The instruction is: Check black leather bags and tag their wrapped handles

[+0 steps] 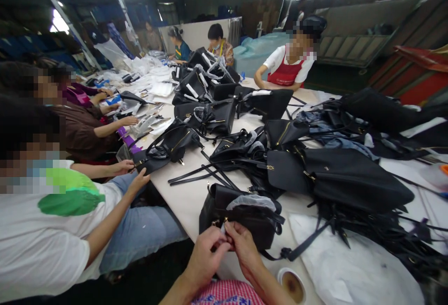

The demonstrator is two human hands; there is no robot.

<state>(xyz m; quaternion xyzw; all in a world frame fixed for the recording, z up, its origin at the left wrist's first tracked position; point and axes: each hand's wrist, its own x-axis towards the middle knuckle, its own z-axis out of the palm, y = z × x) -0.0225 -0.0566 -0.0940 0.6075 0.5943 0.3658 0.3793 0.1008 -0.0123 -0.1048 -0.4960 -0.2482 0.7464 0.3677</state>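
Observation:
A black handbag (245,211) stands upright at the table's near edge, with clear plastic wrap (251,202) around its handle. Gold metal fittings (226,221) show on its near side. Against that side, my left hand (209,251) is closed in a pinch, its fingertips meeting those of my right hand. My right hand (242,243) is also closed, thumb and fingers at the gold fittings. A small pale piece (223,228) shows between the fingertips of both hands; its kind is too small to make out. Fingers partly hide it and the lower bag.
Black bags (350,174) with trailing straps are heaped to the right and ahead. An open cup of brown stuff (292,286) stands by my right forearm, beside white plastic sheeting (357,258). At left, a seated co-worker's hands (139,181) hold a black bag piece. More people sit around the table.

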